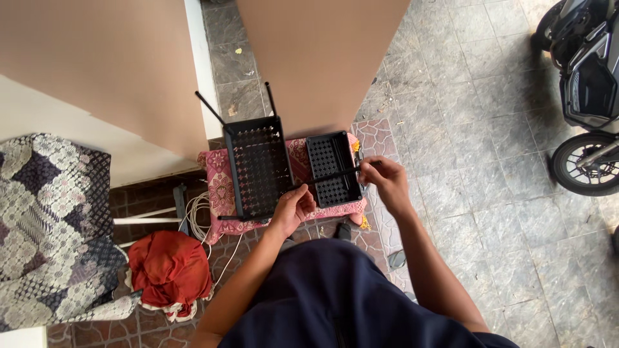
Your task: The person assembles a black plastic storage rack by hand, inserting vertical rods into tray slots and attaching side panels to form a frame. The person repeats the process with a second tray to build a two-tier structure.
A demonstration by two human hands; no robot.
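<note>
A thin black rod (325, 178) is held between the two hands, above the smaller black tray (332, 169). The long axis of the rod runs nearly level from left to right, with the right end a little higher. It crosses over the front half of this tray.

The left hand (293, 207) pinches the left end of the rod, with the fingers curled together, just at the front left corner of the smaller tray. The right hand (380, 177) pinches the right end with the fingertips closed on it, just beside the right wall of the same tray. Both hands are about equally near to the rod, one at each end.

To the left of the smaller tray, touching it or almost touching, lies a larger black tray (258, 167) with many small holes in its floor. Two black antennas (209, 108) stand out slanted from its far edge. Both trays rest on a small tabletop covered with a pink patterned cloth (216, 183).

Left of the smaller tray and lower, on the floor, a red cloth bundle (167, 267) lies beside a white cable (196, 216). Further left there is a grey and white patterned fabric (45, 219). Far to the right of the smaller tray, well apart, stands a dark motorcycle (587, 96) on the grey tiled floor (477, 161). I see no readable labels or signs; small yellow bits lie near the right edge of the cloth.
</note>
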